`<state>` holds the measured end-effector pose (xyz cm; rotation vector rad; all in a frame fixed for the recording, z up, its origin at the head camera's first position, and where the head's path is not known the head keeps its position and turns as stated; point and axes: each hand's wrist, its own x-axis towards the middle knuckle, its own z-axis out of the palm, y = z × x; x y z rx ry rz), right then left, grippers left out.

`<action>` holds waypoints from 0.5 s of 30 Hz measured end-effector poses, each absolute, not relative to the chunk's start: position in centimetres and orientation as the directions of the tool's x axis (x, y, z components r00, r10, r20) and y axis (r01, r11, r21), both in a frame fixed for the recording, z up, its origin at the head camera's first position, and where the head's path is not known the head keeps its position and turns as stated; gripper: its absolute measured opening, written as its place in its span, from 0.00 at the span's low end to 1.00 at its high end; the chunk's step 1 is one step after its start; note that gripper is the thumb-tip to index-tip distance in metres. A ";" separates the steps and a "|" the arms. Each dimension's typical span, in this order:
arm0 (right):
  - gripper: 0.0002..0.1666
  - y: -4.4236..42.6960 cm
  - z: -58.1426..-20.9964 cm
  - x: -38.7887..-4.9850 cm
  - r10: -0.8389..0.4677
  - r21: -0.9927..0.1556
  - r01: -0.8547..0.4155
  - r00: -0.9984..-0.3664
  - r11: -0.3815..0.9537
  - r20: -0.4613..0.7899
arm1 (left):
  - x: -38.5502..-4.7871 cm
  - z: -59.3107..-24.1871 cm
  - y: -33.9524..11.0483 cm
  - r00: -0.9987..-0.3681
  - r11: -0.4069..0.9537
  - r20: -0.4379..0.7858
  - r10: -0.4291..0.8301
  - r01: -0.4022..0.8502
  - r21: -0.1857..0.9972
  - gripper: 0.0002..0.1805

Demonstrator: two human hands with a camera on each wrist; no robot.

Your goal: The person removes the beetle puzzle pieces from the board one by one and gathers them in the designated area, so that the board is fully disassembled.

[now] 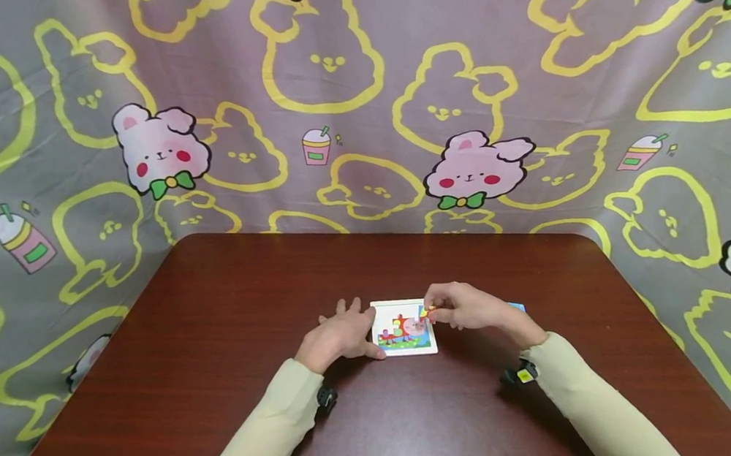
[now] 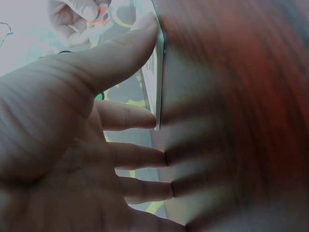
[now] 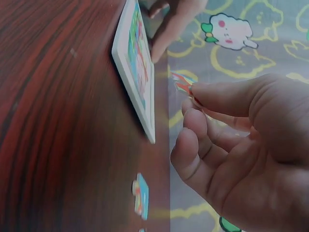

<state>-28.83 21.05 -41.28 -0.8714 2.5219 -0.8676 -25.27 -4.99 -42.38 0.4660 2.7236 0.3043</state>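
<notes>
The bench [image 1: 216, 323], dark red-brown and wood-grained, is enclosed at the back and sides by a grey fabric backdrop [image 1: 362, 191], on which yellow rabbit outlines, white rabbit heads with green bows and pink drink cups are printed.

At the left, a left sleeve [image 1: 272, 420] in pale cream is seen, with a small black device [image 1: 326, 395] worn at the wrist. The left hand [image 1: 344, 334] is laid against the left side of a white puzzle tray [image 1: 407, 352]. Its fingers are spread, and the bench is touched by several fingertips; the thumb is rested on the tray's edge at the near left corner.

The tray is laid flat on the bench between the hands. Within it, a partly assembled jigsaw [image 1: 405, 334] is shown in green, red, pink and blue; its lower part and right side are filled, while white backing is left exposed at the upper left.

A red, yellow and blue puzzle piece [image 3: 182, 83] is pinched between the thumb and fingers of the right hand [image 1: 469, 307] and is held above the tray's right side. Beyond the right wrist, a loose blue piece [image 1: 516, 307] is partly hidden. Another black device [image 1: 525, 372], yellow-marked, is worn at the cuff of the right sleeve [image 1: 600, 403].
</notes>
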 end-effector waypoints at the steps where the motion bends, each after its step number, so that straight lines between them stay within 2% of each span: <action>1: 0.05 21.3 -41.3 -28.8 -0.637 -0.647 -0.430 -0.763 0.630 -0.113 | -25.2 -42.4 -5.0 -0.881 0.923 -0.311 0.356 0.279 0.266 0.49; 15: 0.03 25.5 -42.5 -28.5 -0.593 -0.668 -0.377 -0.796 0.642 -0.120 | -25.1 -42.4 -4.8 -0.879 0.919 -0.312 0.360 0.277 0.281 0.49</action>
